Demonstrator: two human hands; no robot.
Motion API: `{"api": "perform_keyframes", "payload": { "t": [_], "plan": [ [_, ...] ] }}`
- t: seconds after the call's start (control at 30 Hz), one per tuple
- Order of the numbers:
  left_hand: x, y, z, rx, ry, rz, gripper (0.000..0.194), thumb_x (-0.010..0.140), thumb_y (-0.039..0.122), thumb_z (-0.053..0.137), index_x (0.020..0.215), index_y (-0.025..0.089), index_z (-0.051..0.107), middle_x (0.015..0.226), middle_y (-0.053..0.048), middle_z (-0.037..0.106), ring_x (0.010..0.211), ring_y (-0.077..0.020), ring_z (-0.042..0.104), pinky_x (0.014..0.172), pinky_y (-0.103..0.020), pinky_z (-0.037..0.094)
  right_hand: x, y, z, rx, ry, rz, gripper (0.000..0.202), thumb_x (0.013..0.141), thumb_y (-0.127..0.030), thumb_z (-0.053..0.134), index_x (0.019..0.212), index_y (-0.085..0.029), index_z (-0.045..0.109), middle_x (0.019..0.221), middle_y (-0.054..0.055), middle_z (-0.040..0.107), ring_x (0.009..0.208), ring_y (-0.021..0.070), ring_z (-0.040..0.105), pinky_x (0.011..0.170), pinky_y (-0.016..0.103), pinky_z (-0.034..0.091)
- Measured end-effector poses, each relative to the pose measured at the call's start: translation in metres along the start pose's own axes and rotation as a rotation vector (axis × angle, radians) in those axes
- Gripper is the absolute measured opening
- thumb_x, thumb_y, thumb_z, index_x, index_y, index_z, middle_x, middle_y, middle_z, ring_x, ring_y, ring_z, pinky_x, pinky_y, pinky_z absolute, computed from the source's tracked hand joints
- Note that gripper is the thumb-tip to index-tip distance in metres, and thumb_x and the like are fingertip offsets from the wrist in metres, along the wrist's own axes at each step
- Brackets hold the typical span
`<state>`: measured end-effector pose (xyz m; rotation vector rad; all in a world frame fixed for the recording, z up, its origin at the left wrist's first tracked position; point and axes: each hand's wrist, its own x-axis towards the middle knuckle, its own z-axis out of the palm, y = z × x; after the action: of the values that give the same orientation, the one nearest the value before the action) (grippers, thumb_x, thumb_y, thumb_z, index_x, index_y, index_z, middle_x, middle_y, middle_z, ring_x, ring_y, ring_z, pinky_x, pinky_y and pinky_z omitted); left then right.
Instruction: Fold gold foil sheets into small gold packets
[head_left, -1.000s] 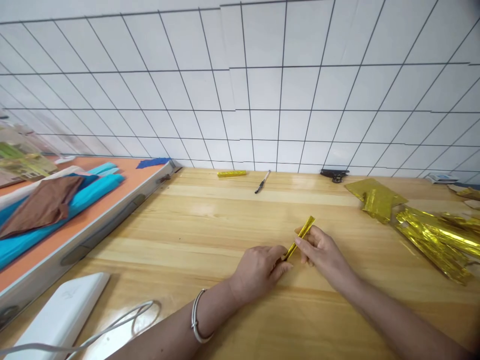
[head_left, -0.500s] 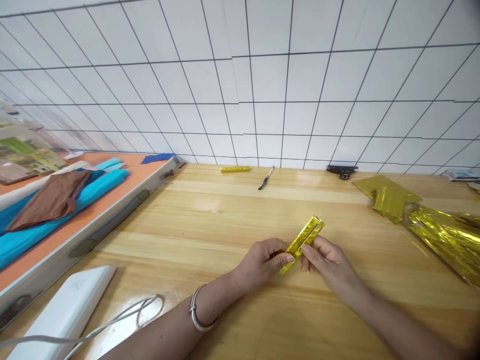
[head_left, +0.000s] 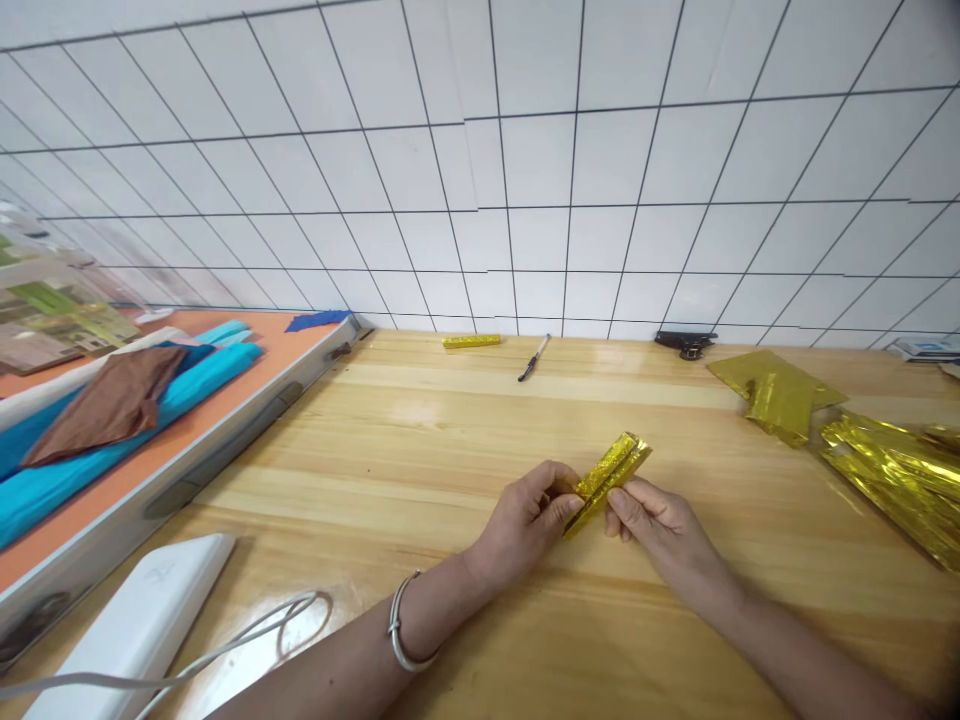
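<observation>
A narrow folded strip of gold foil (head_left: pixel 609 472) is held slanted above the wooden table, its top end pointing up and to the right, with a lengthwise crease down its middle. My left hand (head_left: pixel 534 515) pinches its lower left side between thumb and fingers, a silver bangle on the wrist. On the strip's right edge, my right hand (head_left: pixel 654 518) has thumb and fingers closed. The fingertips behind the foil are partly hidden.
Against the tiled wall lie a small gold strip (head_left: pixel 471 341), a pen (head_left: pixel 534 358) and a black clip-like object (head_left: pixel 686 344). Gold foil sheets (head_left: pixel 892 480) spread at right. At left are an orange-topped surface (head_left: pixel 202 320) with fabrics (head_left: pixel 112 400), a white box (head_left: pixel 142 620) and a cable (head_left: pixel 247 632).
The foil strip has tilted and its two halves look opened a little wider at the crease. Both hands still hold it, with only slight shifts of the fingers.
</observation>
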<state>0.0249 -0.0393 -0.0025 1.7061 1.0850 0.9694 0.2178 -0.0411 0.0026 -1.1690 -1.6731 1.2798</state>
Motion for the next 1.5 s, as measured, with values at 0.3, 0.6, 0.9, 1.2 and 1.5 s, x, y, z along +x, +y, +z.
{"api": "perform_keyframes", "payload": {
  "t": [0.3,0.6,0.9,1.2,1.5],
  "plan": [
    [-0.001,0.01,0.0,0.795,0.098,0.429,0.023,0.09,0.018,0.045,0.112,0.019,0.049,0.101,-0.006,0.061,0.089,-0.0181,0.056,0.077,-0.031,0.046,-0.002,-0.003,0.007,-0.005,0.011,0.024,0.035,0.089,-0.046,0.044,0.069,-0.018,0.051,0.064,-0.002,0.048,0.063,0.0121,0.045,0.061,0.025,0.036],
    [0.0,0.01,0.002,0.88,0.046,0.365,0.032,0.091,0.025,0.044,0.122,0.018,0.047,0.099,-0.007,0.063,0.088,-0.0188,0.058,0.076,-0.032,0.049,0.0,0.0,0.009,-0.06,0.027,0.02,0.037,0.089,-0.047,0.043,0.066,-0.019,0.048,0.062,-0.002,0.045,0.062,0.0117,0.043,0.058,0.024,0.035],
    [-0.002,0.009,0.001,0.408,0.007,0.179,0.036,0.087,0.019,0.05,0.123,0.024,0.049,0.097,-0.004,0.064,0.086,-0.015,0.06,0.076,-0.025,0.049,0.0,-0.001,0.005,0.028,0.021,0.026,0.031,0.089,-0.046,0.045,0.076,-0.019,0.053,0.067,-0.002,0.049,0.064,0.0123,0.047,0.06,0.024,0.038],
    [-0.001,0.004,0.003,0.201,0.032,0.194,0.039,0.087,0.016,0.051,0.125,0.025,0.051,0.097,-0.005,0.057,0.089,-0.0141,0.057,0.079,-0.026,0.05,0.0,-0.006,0.004,-0.03,0.074,-0.069,0.03,0.092,-0.042,0.041,0.077,-0.019,0.055,0.072,-0.001,0.05,0.066,0.0118,0.048,0.061,0.023,0.039],
    [-0.001,0.001,0.007,0.216,0.097,0.21,0.034,0.087,0.016,0.052,0.12,0.022,0.054,0.094,-0.005,0.059,0.084,-0.0137,0.058,0.077,-0.026,0.051,0.004,-0.006,0.003,-0.097,0.095,-0.126,0.029,0.091,-0.04,0.043,0.076,-0.019,0.057,0.077,0.001,0.05,0.071,0.0135,0.05,0.063,0.024,0.043]
  ]
}}
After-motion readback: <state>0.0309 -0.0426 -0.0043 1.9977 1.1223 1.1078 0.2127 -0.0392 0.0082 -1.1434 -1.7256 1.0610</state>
